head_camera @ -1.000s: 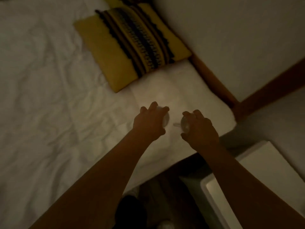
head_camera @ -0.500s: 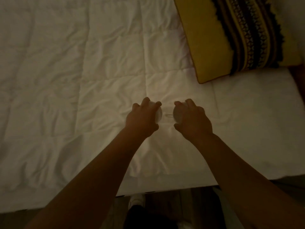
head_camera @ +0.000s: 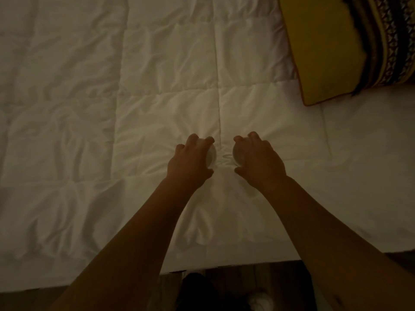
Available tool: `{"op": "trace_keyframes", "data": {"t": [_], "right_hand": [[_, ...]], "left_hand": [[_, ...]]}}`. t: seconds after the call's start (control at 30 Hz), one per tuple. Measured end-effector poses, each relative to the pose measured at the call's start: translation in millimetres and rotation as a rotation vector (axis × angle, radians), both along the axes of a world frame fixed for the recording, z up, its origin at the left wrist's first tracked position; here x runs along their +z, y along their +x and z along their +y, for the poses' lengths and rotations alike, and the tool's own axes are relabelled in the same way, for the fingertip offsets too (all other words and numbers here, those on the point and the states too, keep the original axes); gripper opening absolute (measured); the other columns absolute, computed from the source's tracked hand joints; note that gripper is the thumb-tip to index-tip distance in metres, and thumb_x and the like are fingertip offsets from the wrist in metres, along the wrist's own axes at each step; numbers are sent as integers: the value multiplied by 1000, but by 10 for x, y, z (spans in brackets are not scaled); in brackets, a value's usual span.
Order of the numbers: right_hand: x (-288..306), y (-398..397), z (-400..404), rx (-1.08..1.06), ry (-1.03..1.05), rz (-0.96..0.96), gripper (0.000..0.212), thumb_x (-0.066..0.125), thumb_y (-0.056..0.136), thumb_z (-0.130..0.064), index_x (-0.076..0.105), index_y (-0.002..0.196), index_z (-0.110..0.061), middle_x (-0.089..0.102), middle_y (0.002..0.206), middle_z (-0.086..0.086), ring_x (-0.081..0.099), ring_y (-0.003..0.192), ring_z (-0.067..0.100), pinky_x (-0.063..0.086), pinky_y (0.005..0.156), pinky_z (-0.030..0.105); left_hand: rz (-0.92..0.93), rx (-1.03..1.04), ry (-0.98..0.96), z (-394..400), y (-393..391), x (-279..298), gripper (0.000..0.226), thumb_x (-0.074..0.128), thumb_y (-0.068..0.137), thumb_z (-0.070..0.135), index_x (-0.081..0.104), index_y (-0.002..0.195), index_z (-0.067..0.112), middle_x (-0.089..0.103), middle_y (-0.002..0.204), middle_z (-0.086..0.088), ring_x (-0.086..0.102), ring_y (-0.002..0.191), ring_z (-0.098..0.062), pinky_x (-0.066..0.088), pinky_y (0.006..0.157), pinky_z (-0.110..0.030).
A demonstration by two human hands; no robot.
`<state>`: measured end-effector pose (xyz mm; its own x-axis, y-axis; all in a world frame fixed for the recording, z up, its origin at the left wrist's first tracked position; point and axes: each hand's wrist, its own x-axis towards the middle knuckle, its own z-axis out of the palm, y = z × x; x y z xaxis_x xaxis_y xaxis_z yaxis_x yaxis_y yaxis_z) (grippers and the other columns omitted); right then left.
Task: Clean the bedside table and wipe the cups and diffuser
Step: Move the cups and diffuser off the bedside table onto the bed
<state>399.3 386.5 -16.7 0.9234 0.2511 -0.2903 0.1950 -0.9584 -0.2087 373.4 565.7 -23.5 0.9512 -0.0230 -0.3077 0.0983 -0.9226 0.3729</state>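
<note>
Two pale cups sit side by side on the white quilt of the bed. My left hand [head_camera: 190,161] grips the left cup [head_camera: 211,154] from above, fingers curled over its top. My right hand [head_camera: 258,161] grips the right cup [head_camera: 238,154] the same way. Each cup shows only as a rounded sliver between the hands; the rest is hidden under my fingers. The quilt bunches into small folds between the cups. The bedside table and the diffuser are out of view.
The white quilted bed [head_camera: 112,108] fills most of the view. A yellow pillow [head_camera: 325,52] with a dark patterned band lies at the upper right. The bed's near edge runs along the bottom, with dark floor [head_camera: 235,288] below it.
The view swung left from the wall corner and bedside table onto the bed. Both hands carried the cups further over the quilt and lowered them onto it.
</note>
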Motion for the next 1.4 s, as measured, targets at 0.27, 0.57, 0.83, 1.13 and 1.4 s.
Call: {"op": "trace_keyframes", "data": {"t": [0.27,0.57,0.83,1.13,1.4], "right_hand": [[-88,-61,-16,-80,29,34,92,76,76,-42,13,143,-41,18,153,3,22,137,37,45,94,49],[-92,-131,-17,-66,30,-64,93,77,72,-44,17,143,-40,13,157,7,20,140,39,43,95,55],[-12,-198,-147,-86,8,-72,99,73,74,-51,9,147,-36,8,159,8,17,142,37,40,99,53],[239,-543,-911,-254,-46,-63,103,69,78,-54,1,151,-30,0,161,7,12,145,34,32,108,48],[411,-1284,-2257,-521,-104,-50,98,62,83,-56,-3,150,-28,-2,161,9,9,146,36,28,110,51]], "left_hand": [[-31,23,17,-18,-120,-47,102,83,67,39,14,141,45,11,156,-3,26,136,-36,47,88,-54],[-71,4,42,-64,-222,-23,106,79,68,48,8,146,41,0,160,-7,8,144,-37,34,105,-54],[-152,-44,107,-172,-181,85,98,69,73,58,11,148,35,4,159,-12,4,145,-35,23,110,-52],[-189,-245,96,-961,-147,343,84,51,81,64,12,149,32,2,160,-11,-1,147,-30,18,113,-53],[-237,-561,39,-2443,-306,487,80,48,83,64,10,147,35,4,160,-10,0,147,-28,17,112,-53]]}}
